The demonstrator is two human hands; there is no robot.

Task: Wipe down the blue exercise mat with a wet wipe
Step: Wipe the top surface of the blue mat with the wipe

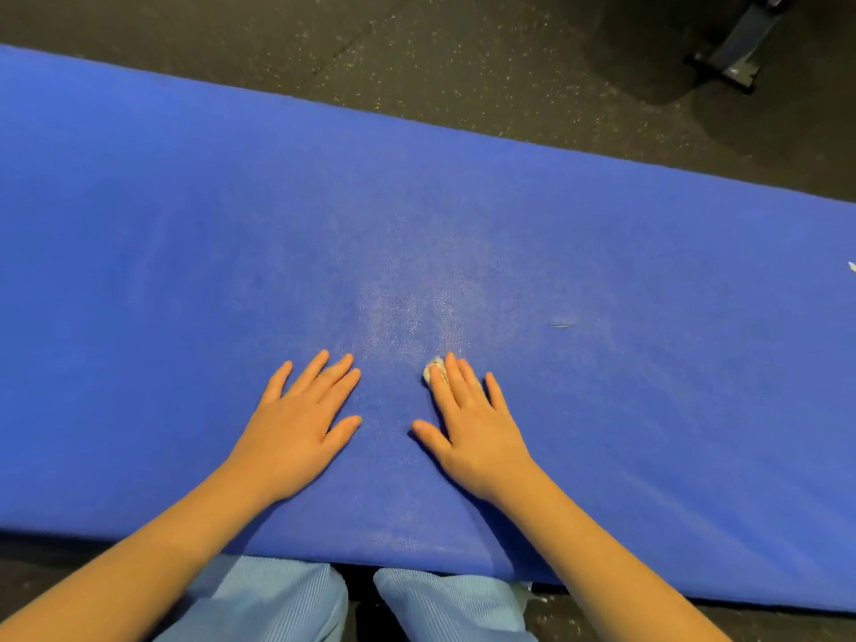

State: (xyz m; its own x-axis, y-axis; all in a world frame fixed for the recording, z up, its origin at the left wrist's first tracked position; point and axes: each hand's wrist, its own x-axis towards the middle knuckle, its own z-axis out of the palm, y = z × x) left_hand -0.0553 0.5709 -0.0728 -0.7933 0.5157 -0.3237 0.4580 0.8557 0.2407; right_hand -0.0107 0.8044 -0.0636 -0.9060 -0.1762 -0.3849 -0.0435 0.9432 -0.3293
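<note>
The blue exercise mat [185,224] is being borne by the dark speckled floor [417,53]. Toward the mat's near edge, the left hand [301,424] is being laid flat, fingers straight. Toward that same edge, the right hand [477,428] is being pressed, fingers straight, onto the crumpled wet wipe [433,369].
</note>
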